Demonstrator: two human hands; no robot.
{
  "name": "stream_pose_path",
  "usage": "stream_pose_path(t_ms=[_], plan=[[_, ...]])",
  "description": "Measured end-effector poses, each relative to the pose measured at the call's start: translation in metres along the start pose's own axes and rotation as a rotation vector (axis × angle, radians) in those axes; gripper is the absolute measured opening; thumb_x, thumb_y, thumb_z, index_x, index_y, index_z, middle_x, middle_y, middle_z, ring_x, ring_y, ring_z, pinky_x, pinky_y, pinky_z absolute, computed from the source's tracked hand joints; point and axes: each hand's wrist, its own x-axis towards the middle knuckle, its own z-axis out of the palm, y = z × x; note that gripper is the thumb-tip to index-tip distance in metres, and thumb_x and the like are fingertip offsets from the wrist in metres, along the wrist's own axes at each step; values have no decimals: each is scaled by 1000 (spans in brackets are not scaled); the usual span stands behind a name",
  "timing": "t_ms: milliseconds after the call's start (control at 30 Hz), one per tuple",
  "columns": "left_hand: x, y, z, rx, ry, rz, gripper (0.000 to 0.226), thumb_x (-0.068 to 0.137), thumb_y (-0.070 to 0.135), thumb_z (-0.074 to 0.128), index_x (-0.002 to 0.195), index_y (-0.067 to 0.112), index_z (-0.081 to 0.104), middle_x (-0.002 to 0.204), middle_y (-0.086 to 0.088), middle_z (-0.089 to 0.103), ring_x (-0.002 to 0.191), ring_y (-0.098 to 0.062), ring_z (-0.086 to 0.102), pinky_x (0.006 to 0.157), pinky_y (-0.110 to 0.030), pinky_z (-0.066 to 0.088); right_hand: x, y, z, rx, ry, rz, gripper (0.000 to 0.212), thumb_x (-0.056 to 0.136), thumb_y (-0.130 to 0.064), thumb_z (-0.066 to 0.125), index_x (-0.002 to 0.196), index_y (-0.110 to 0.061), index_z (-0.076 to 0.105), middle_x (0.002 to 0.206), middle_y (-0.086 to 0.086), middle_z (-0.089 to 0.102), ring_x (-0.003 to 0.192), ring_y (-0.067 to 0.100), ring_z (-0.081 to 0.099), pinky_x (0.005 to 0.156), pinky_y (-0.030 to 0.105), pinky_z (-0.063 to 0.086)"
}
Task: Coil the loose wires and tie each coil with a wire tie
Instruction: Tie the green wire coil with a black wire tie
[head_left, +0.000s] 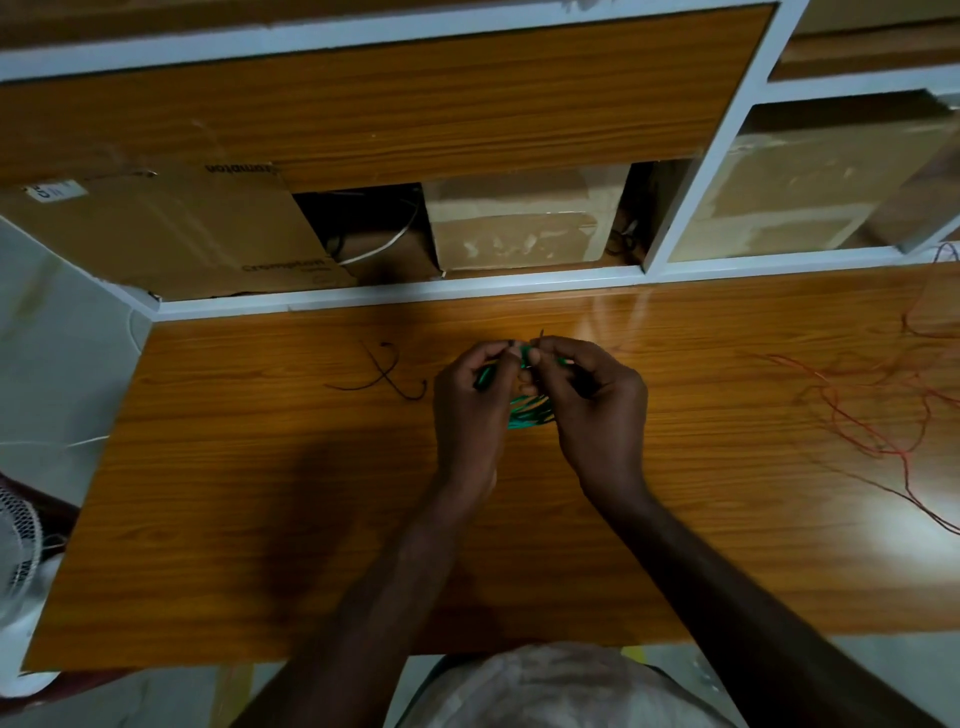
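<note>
Green wire coil (530, 410) held just above wooden desk (260, 467), mid-scene, between both hands. Dark wire tie (540, 340) ends pinched at coil's far edge: one by left hand (470, 400), other by right hand (597, 405). Ends best kept taut, twisted snug against bundle. Spare ties (384, 376) left; loose red wire (872, 415) right, uncoiled.

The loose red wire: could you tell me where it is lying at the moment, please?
In the head view the red wire sprawls uncoiled on the right side of the wooden desk, right of the hands holding the green coil.
</note>
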Motion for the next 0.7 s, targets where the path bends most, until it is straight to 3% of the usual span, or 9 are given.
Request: stream_pose_path(t_ms=[100,200,300,433,500,600,700], plan=[[-1,2,1,4,-18,19,16,105,29,67,109,25,82,99,12,80,94,-4,74,78,-30,57,1,-4,-2,-37,-24,-11,15,102,-14,74,115,-11,79,97,-2,79,82,19,78,70,49,65],[-1,7,2,25,-21,33,15,105,30,67,103,38,79,92,17,79,87,1,72,71,-23,54,3,-10,-4,45,-40,63,16,102,-13,73,118,-9,76,86,5,78,71,18,76,58,38,62],[3,7,2,30,-35,56,14,105,30,67,105,31,82,87,18,77,84,2,71,70,-20,51,8,-12,-5,64,-21,63,18,102,-9,73,120,-9,73,90,4,80,71,17,75,61,31,60],[5,9,5,51,-52,51,14,105,28,67,105,29,81,72,25,69,71,7,63,63,-14,44,13,-8,-7,-149,-5,-1,21,104,-16,71,123,-14,78,99,-4,81,82,10,77,71,39,65],[7,9,7,41,-61,50,16,105,27,67,106,25,82,73,24,70,72,7,63,64,-16,45,15,-10,-8,-313,-30,-109,26,105,-19,68,130,-16,77,110,-2,80,88,6,74,77,28,62],[11,11,11,24,-59,42,16,105,25,67,106,21,83,71,21,69,69,7,61,67,-20,46,20,-15,-10,-511,-88,-250,30,106,-13,64,134,-12,74,110,6,75,88,5,64,77,4,43],[14,14,13,19,-45,21,14,103,25,69,105,26,82,78,21,74,73,8,65,69,-16,48,22,-20,-15,-573,-102,-301,36,106,-14,64,141,-10,69,111,9,76,88,13,69,78,11,47]])
